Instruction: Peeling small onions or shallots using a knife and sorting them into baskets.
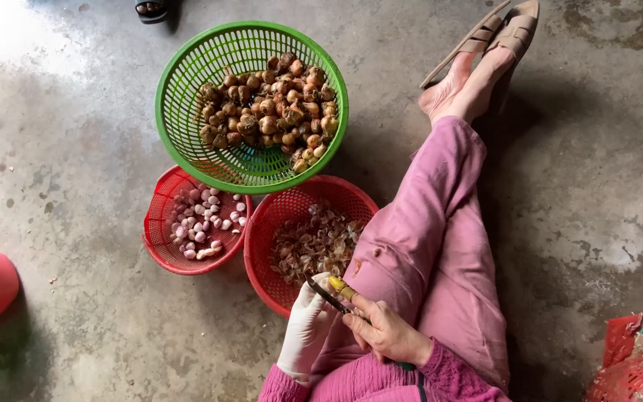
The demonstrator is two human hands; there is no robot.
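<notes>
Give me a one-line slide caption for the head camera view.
Gloved left hand and bare right hand work a small knife beside baskets of shallots.

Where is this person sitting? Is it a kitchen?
Probably not a kitchen: more likely a yard or work shed floor. The person sits on bare concrete floor, with a green basket of unpeeled shallots beside them.

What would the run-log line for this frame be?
left hand: gloved, at knife blade | right hand: grips knife | peels basket below | green basket: unpeeled shallots

Concrete floor (76,134) carries 3 baskets (187,89).
</notes>
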